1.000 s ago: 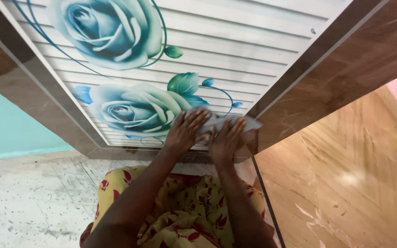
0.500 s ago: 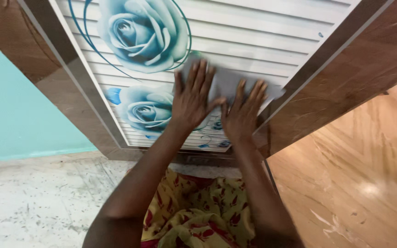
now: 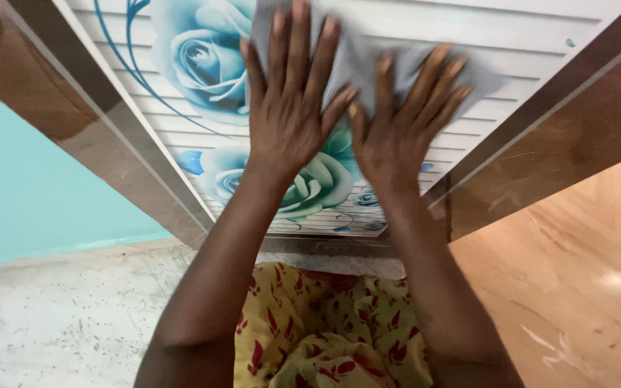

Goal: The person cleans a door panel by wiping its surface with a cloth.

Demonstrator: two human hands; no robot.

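Two hands flat, fingers spread: left hand [image 3: 289, 108] and right hand [image 3: 400, 122] press one grey cloth [image 3: 368, 61] against the door panel [image 3: 533, 43], right of two blue roses [image 3: 203, 54].

cloth [image 3: 368, 61] mostly under hands, top edge cropped

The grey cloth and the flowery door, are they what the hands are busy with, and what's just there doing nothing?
Busy with:
- left hand, flat on the cloth
- right hand, flat on the cloth
- grey cloth, pressed on the door
- door panel with blue roses

Just there:
- speckled floor
- turquoise wall
- brown glossy panel
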